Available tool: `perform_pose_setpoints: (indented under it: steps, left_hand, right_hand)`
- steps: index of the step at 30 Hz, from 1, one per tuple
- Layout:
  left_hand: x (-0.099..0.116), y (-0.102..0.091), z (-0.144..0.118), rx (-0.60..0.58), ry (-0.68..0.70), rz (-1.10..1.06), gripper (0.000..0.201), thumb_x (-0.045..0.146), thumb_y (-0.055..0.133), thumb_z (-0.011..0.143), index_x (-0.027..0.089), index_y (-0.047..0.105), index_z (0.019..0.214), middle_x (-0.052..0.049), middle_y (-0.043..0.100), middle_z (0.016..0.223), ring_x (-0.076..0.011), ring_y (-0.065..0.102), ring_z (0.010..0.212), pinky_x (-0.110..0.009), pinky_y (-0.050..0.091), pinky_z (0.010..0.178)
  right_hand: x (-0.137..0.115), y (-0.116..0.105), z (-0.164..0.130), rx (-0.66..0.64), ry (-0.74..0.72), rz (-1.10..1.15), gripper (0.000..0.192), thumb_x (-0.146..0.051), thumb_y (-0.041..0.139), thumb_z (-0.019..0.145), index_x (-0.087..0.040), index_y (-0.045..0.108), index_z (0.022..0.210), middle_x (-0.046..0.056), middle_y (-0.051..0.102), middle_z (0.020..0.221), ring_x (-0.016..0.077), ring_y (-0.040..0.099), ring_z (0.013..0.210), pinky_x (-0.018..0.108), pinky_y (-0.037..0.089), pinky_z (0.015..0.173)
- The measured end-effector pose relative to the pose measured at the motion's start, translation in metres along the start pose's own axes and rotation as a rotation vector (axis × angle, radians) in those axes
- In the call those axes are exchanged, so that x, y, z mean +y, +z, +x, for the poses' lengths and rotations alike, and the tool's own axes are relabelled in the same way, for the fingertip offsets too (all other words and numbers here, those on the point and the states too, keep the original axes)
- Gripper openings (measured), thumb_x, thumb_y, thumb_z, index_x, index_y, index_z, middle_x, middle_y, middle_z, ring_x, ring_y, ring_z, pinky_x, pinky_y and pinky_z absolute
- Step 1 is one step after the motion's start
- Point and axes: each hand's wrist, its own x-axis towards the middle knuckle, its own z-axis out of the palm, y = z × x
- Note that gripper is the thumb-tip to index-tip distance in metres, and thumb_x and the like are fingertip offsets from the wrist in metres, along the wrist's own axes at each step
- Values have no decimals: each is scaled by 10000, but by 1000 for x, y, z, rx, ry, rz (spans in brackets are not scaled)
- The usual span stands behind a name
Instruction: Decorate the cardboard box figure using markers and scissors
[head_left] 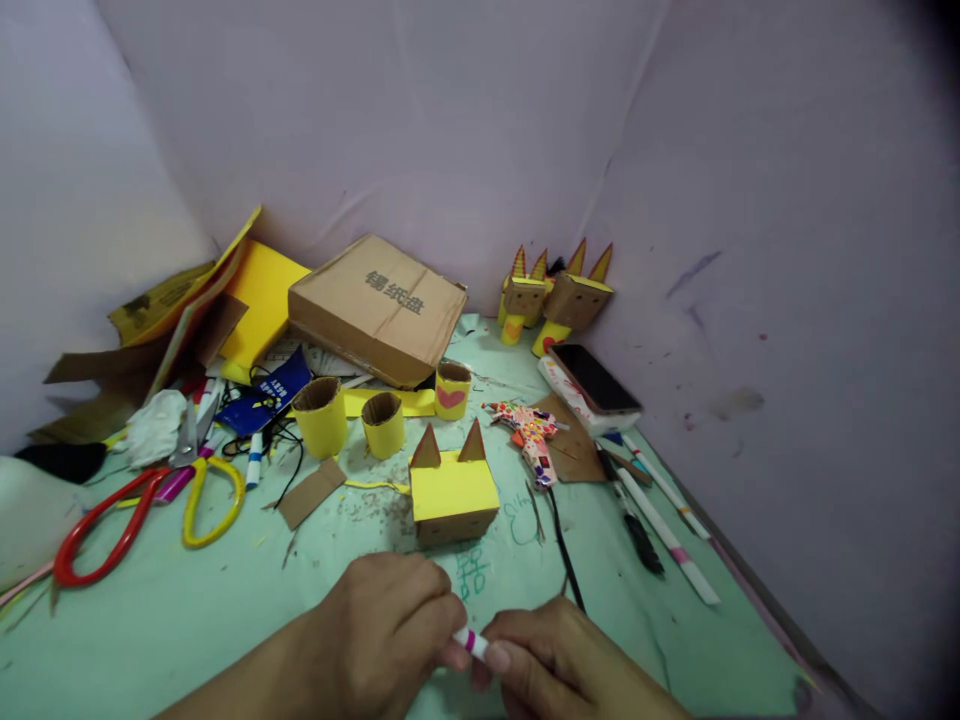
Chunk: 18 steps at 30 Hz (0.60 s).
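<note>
Between my two hands is a white marker [470,641] with a magenta band. My left hand [394,620] is closed around one end of it. Thumb and fingers of my right hand [551,655] pinch the other end. Just beyond them sits a small cardboard box head [454,485] with a yellow top and two pointed brown ears; neither hand touches it. Behind it stand a yellow cardboard tube with a pink heart [452,392] and two plain yellow tubes [382,425].
Scissors [214,500] with red and yellow handles lie left. A patterned glue gun [531,435] rests right, its cord running toward me. Pens [675,550], a phone [596,378], a large carton [382,300], cardboard sheets [262,300] and finished cardboard figures [577,300] line the sides and back.
</note>
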Motion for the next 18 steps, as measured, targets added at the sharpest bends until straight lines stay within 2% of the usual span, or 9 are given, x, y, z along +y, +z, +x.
perform_pose_setpoints:
  steps: [3,5,7,8,10,11,13,15,18]
  left_hand:
    - [-3,-3,-2,-33,40,102,348,171,324,1009,185,555,749,6,531,545,-165,451,471,-330,278,455]
    - [-13,-13,-6,26,28,170,333,172,328,998,201,536,740,15,528,537,-166,448,470,-328,281,469]
    - [-30,-30,-11,204,-109,260,313,182,321,1001,218,501,748,22,562,576,-152,486,502,-289,326,498]
    - [-40,-39,-13,206,-189,278,288,144,329,996,210,512,784,25,554,599,-141,495,519,-268,342,518]
    - [-59,-54,-16,190,-286,301,272,123,440,966,196,511,714,38,497,578,-117,452,486,-248,309,505]
    - [-65,-59,-17,128,-333,327,306,156,467,958,197,499,657,48,453,543,-112,426,463,-252,278,496]
    - [-73,-62,-17,-98,-427,399,360,244,473,952,202,487,595,41,461,515,-124,446,448,-266,244,495]
    - [-75,-58,-16,-331,-524,452,365,298,435,951,207,538,612,7,562,544,-168,538,487,-279,245,506]
    - [-75,-51,-14,-562,-637,462,351,295,388,946,210,634,711,-59,690,689,-258,658,625,-300,288,528]
  right_hand:
    - [3,1,6,-119,-24,-38,401,-442,426,927,-197,494,616,-42,426,546,109,396,527,222,261,482]
    - [11,-4,2,-74,-36,-100,409,-461,435,925,-196,494,620,-39,403,553,117,398,546,234,262,502]
    - [21,-11,-4,66,8,-121,412,-509,451,918,-196,540,666,-21,446,600,140,448,606,240,301,542]
    - [26,-15,-7,113,45,-65,431,-546,444,918,-198,553,689,-17,463,618,139,450,605,238,315,543]
    - [32,-19,-10,62,84,103,500,-631,428,905,-201,527,668,-37,431,560,110,367,502,229,269,468]
    - [34,-19,-10,60,79,176,534,-665,416,895,-200,522,657,-44,421,539,97,332,467,224,247,443]
    - [33,-16,-4,61,59,300,583,-730,423,855,-191,564,685,-58,417,504,81,305,415,214,224,408]
    - [32,-11,3,54,46,381,619,-767,447,818,-175,615,754,-63,437,494,71,315,387,202,226,390]
    - [35,-7,10,43,27,446,633,-761,470,815,-154,649,831,-61,469,510,59,333,377,186,238,380]
